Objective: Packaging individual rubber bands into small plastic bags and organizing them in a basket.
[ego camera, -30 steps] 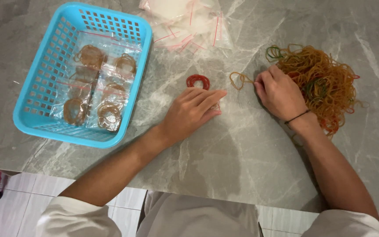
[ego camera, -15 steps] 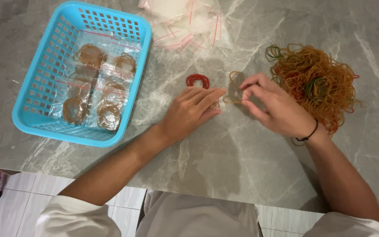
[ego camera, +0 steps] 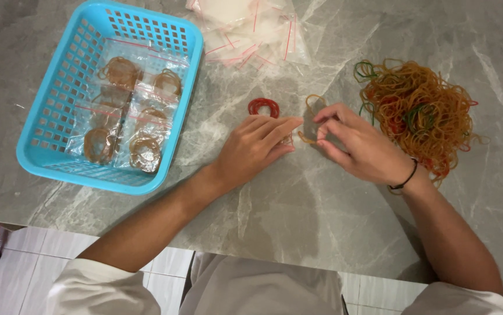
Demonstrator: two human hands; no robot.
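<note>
My left hand (ego camera: 257, 149) rests palm down on the grey marble table (ego camera: 298, 221), fingers close together, pressing a small clear bag against the top. My right hand (ego camera: 359, 146) pinches a few tan rubber bands (ego camera: 311, 105) right beside the left fingertips. A small bunch of red rubber bands (ego camera: 263, 107) lies just beyond the left hand. A big tangled heap of orange, red and green rubber bands (ego camera: 423, 114) sits to the right of my right hand.
A blue plastic basket (ego camera: 47, 125) at the left holds several clear bags filled with tan rubber bands (ego camera: 129, 116). A stack of empty clear zip bags with red strips (ego camera: 251, 26) lies at the far edge. The table's front edge runs below my arms.
My right hand came away from the big heap and moved left with tan bands, meeting the left fingertips. The left hand stayed in place.
</note>
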